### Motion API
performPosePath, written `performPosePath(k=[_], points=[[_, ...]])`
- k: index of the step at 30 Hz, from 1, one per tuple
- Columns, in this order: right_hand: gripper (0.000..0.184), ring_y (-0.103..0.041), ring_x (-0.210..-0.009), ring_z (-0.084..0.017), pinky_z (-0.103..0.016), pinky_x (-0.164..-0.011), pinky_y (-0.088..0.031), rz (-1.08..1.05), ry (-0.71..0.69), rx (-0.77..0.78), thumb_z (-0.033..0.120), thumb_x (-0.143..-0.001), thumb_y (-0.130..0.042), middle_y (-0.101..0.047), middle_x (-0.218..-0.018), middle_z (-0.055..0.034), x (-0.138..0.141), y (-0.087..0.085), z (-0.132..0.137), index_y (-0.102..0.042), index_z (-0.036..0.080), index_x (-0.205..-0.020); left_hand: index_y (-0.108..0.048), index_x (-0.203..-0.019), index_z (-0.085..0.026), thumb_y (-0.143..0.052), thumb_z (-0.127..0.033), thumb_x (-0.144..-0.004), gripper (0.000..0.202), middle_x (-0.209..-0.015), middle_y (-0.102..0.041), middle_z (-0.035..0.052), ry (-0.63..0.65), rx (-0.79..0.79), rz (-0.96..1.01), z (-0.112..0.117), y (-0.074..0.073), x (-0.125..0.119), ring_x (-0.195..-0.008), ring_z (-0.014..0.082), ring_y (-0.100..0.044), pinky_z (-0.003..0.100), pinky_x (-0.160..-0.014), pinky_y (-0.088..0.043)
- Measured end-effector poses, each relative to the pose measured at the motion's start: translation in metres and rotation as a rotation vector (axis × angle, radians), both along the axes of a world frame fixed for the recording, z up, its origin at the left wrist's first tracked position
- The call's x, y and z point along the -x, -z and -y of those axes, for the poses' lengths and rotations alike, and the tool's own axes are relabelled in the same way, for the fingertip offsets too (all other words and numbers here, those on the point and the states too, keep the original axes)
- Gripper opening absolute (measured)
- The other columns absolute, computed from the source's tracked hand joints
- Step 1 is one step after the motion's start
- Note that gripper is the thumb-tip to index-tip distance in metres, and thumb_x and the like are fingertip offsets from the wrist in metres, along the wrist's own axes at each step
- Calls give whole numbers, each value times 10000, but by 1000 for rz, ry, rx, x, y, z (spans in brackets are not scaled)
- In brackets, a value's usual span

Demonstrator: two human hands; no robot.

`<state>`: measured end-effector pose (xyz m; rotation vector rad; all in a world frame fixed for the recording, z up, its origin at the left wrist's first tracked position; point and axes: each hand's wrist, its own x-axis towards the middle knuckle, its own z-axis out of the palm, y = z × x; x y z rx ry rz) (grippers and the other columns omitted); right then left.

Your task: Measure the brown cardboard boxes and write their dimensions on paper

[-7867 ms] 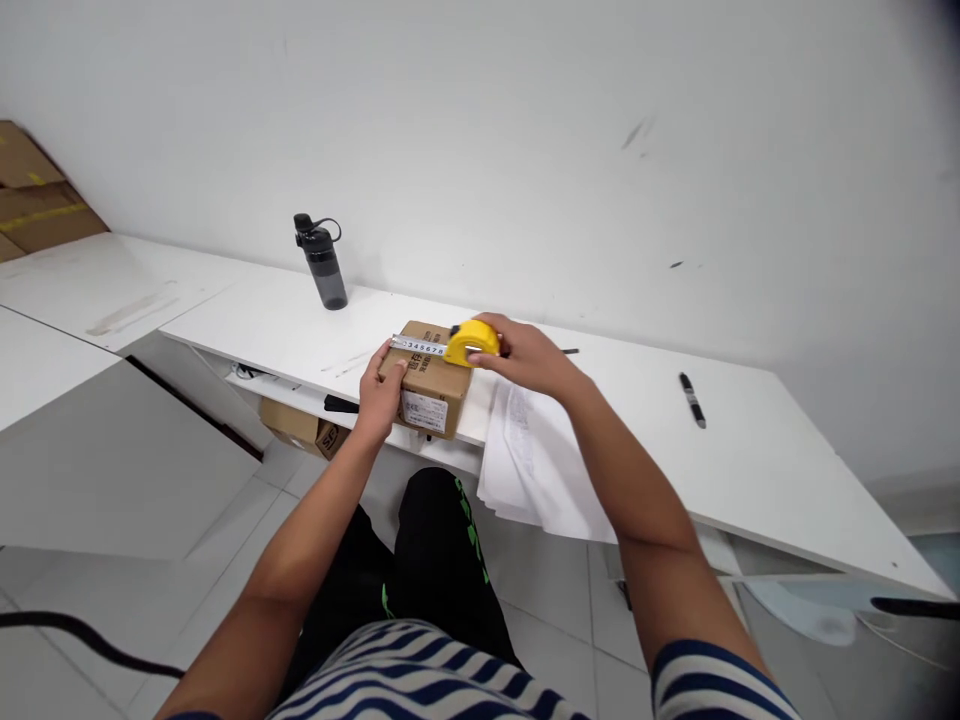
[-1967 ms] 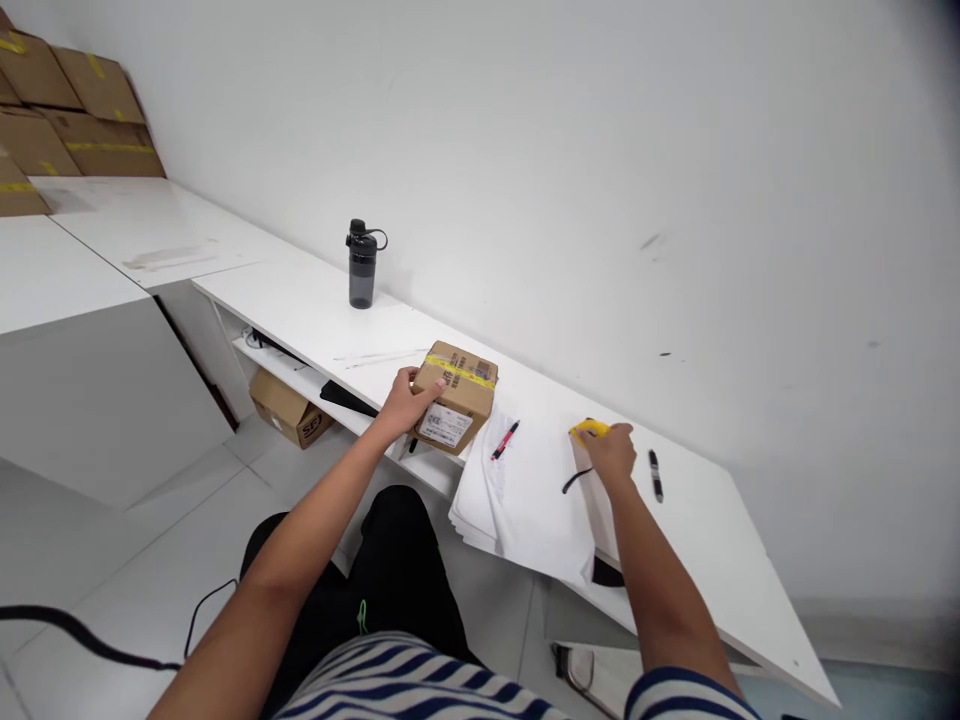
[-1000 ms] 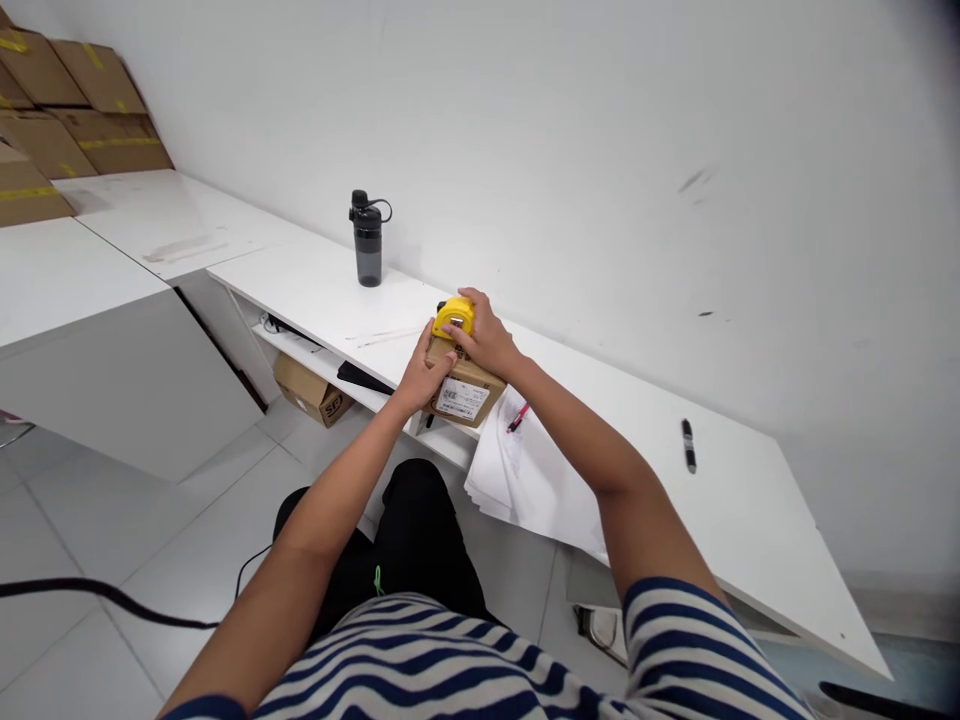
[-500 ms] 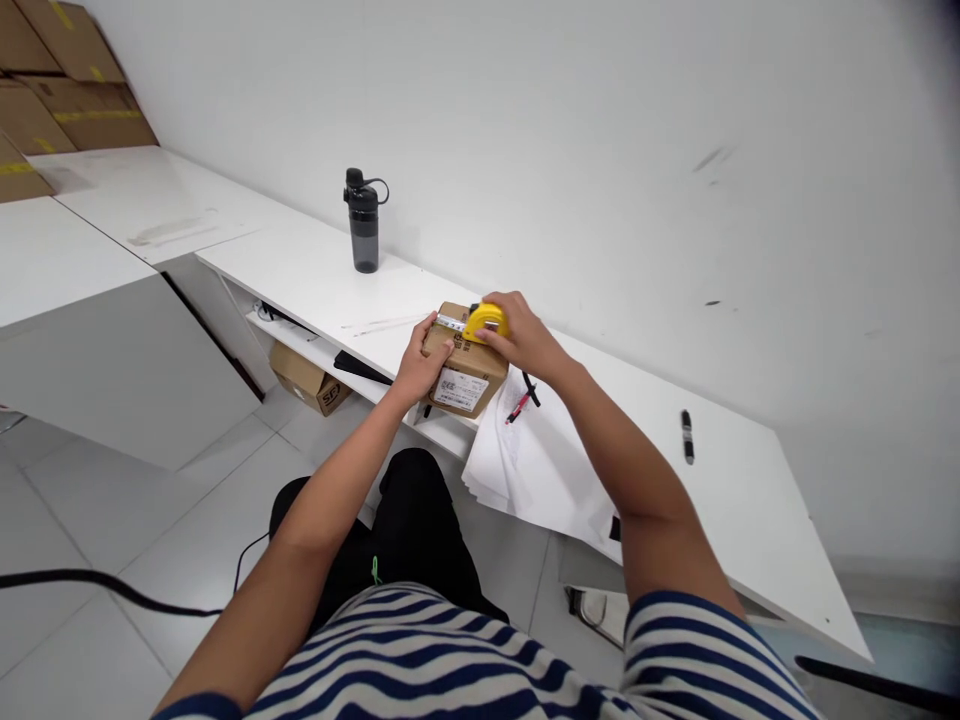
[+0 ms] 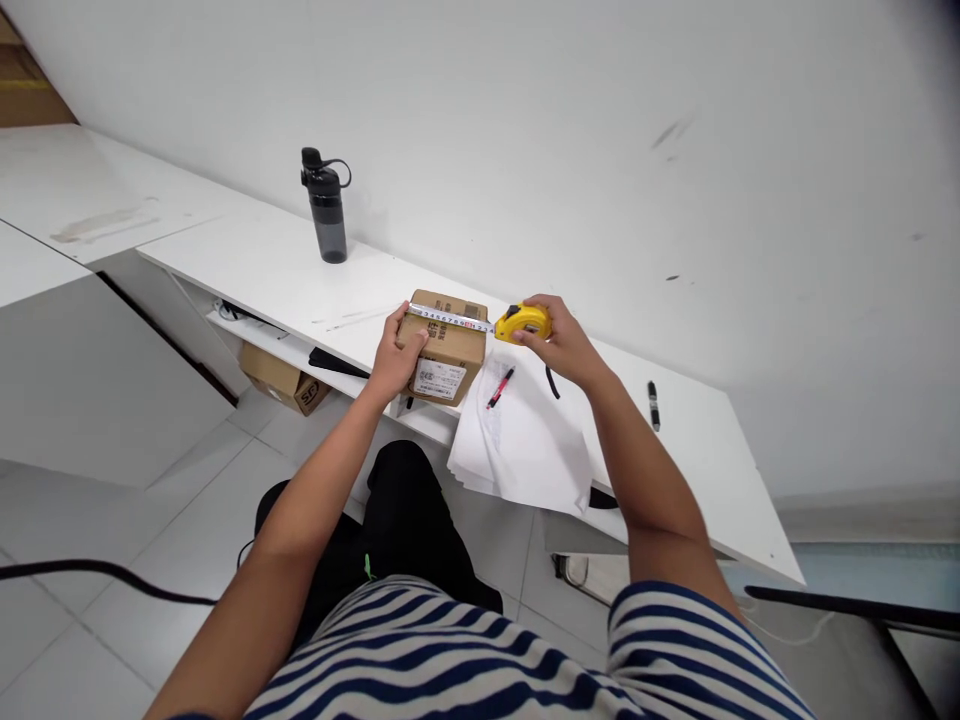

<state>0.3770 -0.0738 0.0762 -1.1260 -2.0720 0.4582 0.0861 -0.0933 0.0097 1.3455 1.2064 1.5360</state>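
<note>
A small cardboard box (image 5: 448, 352) with a white label stands at the front edge of the white desk (image 5: 720, 445). My left hand (image 5: 397, 348) grips its left end and pins the tape's tip there. My right hand (image 5: 562, 342) is closed on a yellow tape measure (image 5: 523, 322) just right of the box. The white blade (image 5: 450, 318) runs across the box's top from left edge to right.
A stack of white papers (image 5: 525, 445) with a red pen (image 5: 500, 387) lies right of the box. A black marker (image 5: 653, 404) rests further right, a dark water bottle (image 5: 326, 208) stands near the wall. Under the desk sit another cardboard box (image 5: 281, 378) and a cable.
My right hand has drawn the tape measure rightward, past the box's right edge, pulling out more blade. My left hand stays on the box's left end.
</note>
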Motion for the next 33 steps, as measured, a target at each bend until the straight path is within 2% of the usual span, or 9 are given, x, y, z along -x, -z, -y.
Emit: performPosePath(k=[4, 11, 15, 20, 25, 28, 33], points=[[492, -622, -1091, -284, -491, -924, -531, 44, -3, -53, 409, -859, -638, -589, -1310, -98, 25, -12, -12, -481, 271, -1305, -411, -1510, -236, -634, -376, -886, 678, -1556, -491, 93, 13, 29, 6, 4, -4, -2, -1410, 269, -493, 375, -1187, -405], [525, -571, -1237, -322, -513, -1058, -466, 162, -132, -157, 403, -873, -598, -558, -1400, -132, 118, -22, -27, -506, 217, -1355, -413, -1496, -229, -634, -360, -875, 672, -1543, -503, 96, 1, 42, -3, 7, -7, -3, -1353, 254, -547, 375, -1150, -439], [591, -572, -1250, -328, -530, -1053, -471, 197, -153, -151, 372, -885, -561, -520, -1463, -140, 149, -25, -29, -445, 213, -1442, -415, -1474, -226, -615, -392, -884, 645, -1507, -538, 98, -1, 23, -8, 6, -2, -1, -1343, 250, -555, 378, -1139, -444], [671, -543, -1307, -333, -552, -1055, -476, 157, -115, -165, 393, -891, -556, -488, -1510, -128, 142, -20, -27, -352, 256, -1516, -390, -1513, -233, -629, -378, -878, 694, -1564, -487, 92, 8, 45, 30, 9, -5, -2, -1379, 258, -530, 381, -1166, -426], [707, -561, -1278, -331, -555, -1022, -498, 34, 95, -200, 461, -887, -571, -495, -1498, -149, 114, -15, -33, -322, 264, -1518, -403, -1527, -237, -644, -424, -876, 719, -1544, -513, 97, 25, 86, 42, 13, -11, 0, -1358, 271, -554, 411, -1161, -442], [738, -574, -1257, -326, -545, -1001, -506, -45, 170, -185, 460, -863, -597, -512, -1477, -159, 100, -16, -39, -313, 252, -1512, -428, -1515, -242, -649, -443, -874, 708, -1533, -526, 95, 27, 89, 28, 12, -13, 3, -1354, 277, -556, 416, -1156, -451], [765, -585, -1208, -338, -552, -970, -507, -30, 282, -152, 471, -844, -600, -559, -1403, -158, 99, -24, -41, -314, 236, -1514, -370, -1544, -257, -633, -516, -885, 755, -1553, -496, 104, -8, 114, 10, 19, -13, -7, -1392, 294, -521, 432, -1173, -434]])
